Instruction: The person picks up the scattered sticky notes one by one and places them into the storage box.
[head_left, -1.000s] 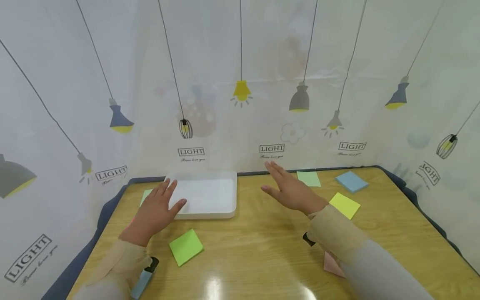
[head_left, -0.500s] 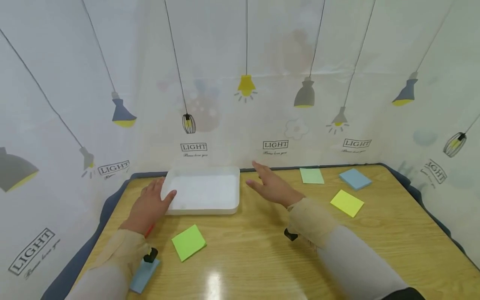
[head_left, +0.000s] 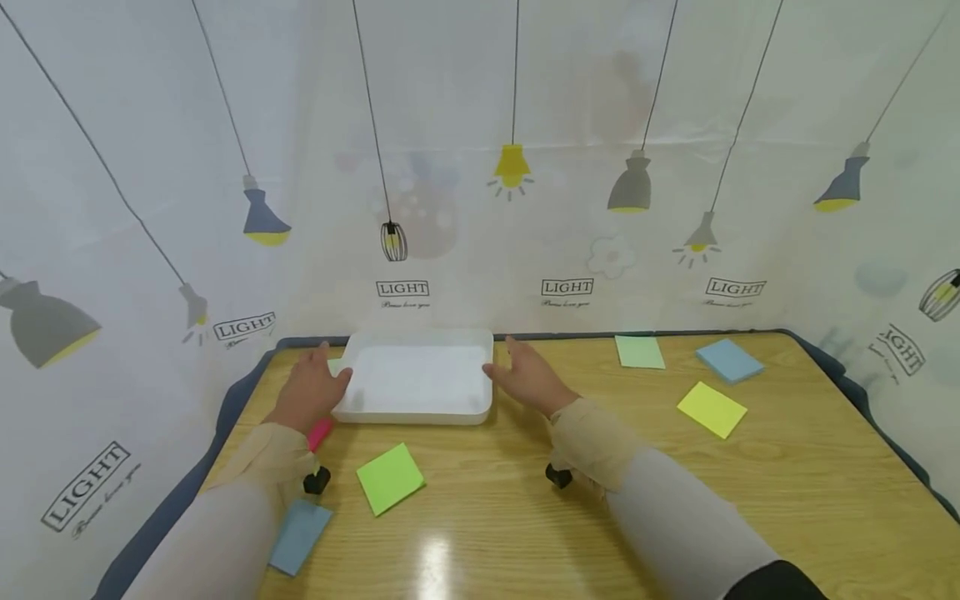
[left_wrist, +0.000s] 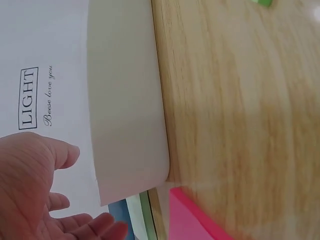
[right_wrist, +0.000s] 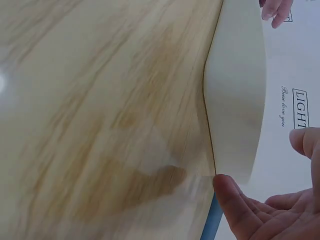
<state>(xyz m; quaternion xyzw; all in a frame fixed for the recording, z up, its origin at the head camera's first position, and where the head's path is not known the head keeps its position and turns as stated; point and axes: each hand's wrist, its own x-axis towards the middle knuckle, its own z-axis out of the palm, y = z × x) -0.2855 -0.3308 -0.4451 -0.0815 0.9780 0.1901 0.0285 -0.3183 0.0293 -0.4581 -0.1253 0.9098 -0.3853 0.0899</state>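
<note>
A shallow white tray (head_left: pixel 420 375) lies near the far edge of the table. Beside its left end is my left hand (head_left: pixel 311 387), thumb at the rim in the head view and fingers extended. In the left wrist view that hand (left_wrist: pixel 30 185) shows loosely spread fingers next to the tray's corner. My right hand (head_left: pixel 532 379) is at the tray's right end, its thumb reaching the rim and its fingers behind. The right wrist view shows one fingertip of this hand (right_wrist: pixel 295 215) right at the tray's (right_wrist: pixel 235 85) lower corner, the thumb raised apart.
Around the tray lie sticky-note pads: lime green (head_left: pixel 390 479), blue (head_left: pixel 300 536) and pink (head_left: pixel 318 434) to the left. A yellow pad (head_left: pixel 712 408), another blue pad (head_left: pixel 729 360) and a pale green pad (head_left: pixel 640 351) lie right. A printed curtain (head_left: pixel 465 200) stands behind the table.
Both hands have come down towards the tray's ends. My right hand has moved left to the tray's right end. The tray stays in place while the head view shifts slightly.
</note>
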